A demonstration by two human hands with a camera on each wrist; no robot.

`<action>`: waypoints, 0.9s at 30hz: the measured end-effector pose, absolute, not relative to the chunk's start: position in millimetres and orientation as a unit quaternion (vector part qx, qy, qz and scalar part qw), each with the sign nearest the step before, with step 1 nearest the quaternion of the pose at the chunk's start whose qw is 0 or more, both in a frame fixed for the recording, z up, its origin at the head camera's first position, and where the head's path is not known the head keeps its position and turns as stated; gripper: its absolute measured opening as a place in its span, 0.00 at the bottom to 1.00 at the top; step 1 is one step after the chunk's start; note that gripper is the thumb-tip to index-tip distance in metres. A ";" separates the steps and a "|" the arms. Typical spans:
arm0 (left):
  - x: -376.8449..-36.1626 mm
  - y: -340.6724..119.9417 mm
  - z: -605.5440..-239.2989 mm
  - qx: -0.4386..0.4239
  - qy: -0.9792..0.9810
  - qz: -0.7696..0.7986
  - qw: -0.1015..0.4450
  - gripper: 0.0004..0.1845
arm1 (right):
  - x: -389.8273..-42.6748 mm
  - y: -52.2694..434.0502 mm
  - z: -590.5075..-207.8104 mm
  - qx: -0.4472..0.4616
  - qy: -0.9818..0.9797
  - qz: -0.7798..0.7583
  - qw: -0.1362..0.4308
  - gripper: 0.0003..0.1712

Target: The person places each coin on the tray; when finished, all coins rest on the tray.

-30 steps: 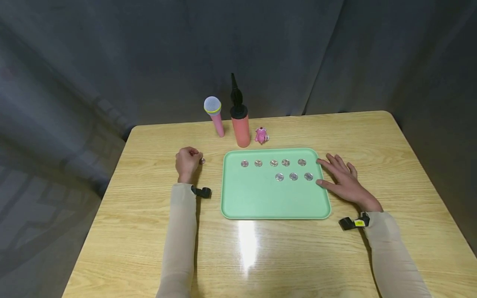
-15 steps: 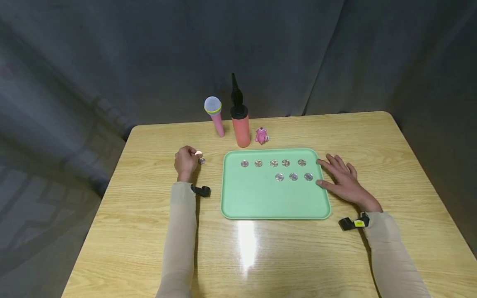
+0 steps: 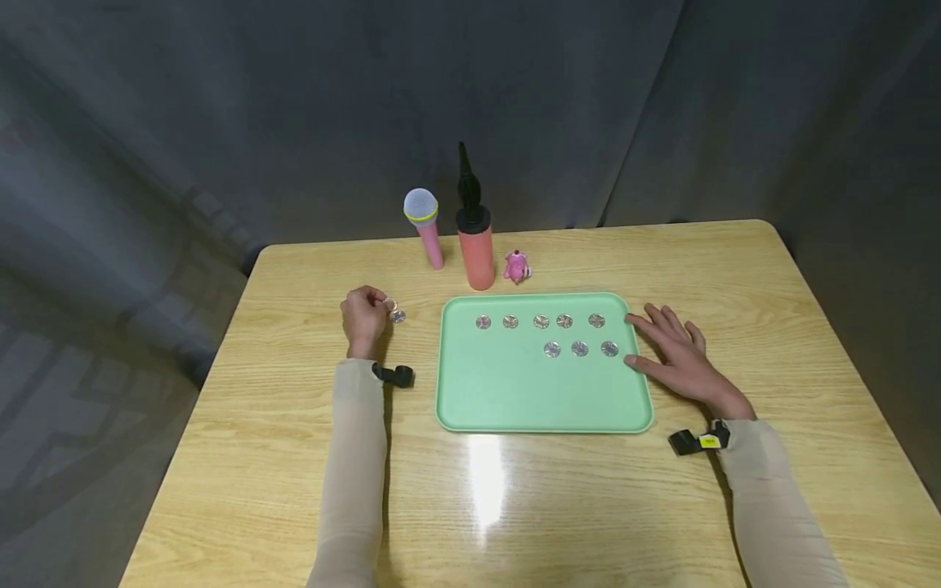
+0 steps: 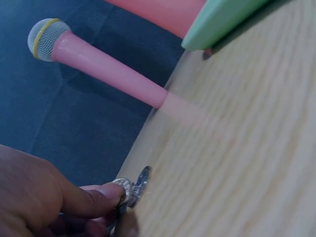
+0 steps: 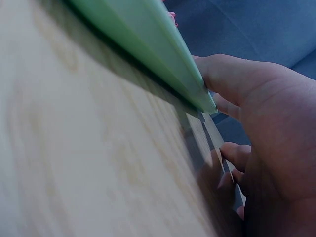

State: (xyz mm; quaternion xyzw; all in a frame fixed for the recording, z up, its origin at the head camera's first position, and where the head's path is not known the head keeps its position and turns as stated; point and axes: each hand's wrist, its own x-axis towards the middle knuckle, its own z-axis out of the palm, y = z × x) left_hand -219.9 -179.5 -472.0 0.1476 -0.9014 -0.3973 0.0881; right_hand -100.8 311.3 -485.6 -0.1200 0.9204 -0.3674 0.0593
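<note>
Mint-green tray (image 3: pixel 515 400), silver coins (image 3: pixel 552 349), pink microphone (image 3: pixel 429 241), wood-grain table (image 3: pixel 588 506)

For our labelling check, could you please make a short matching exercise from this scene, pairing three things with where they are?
1. left hand
2. right hand
3. toy microphone

A. stands upright behind the green tray
B. pinches a coin on the table, left of the tray
C. rests flat against the tray's right edge

Pairs: 1-B, 2-C, 3-A
</note>
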 end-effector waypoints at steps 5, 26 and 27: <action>-219.5 -183.5 -471.6 0.135 -0.891 -0.426 0.086 0.05 | -100.1 310.7 -483.0 -0.118 0.922 -0.365 0.060 0.41; -216.0 -187.6 -455.7 0.140 -0.865 -0.471 0.096 0.06 | -100.1 310.1 -481.5 -0.128 0.920 -0.365 0.056 0.41; -215.5 -187.0 -454.5 0.139 -0.862 -0.479 0.092 0.06 | -99.9 310.1 -481.4 -0.129 0.920 -0.365 0.056 0.41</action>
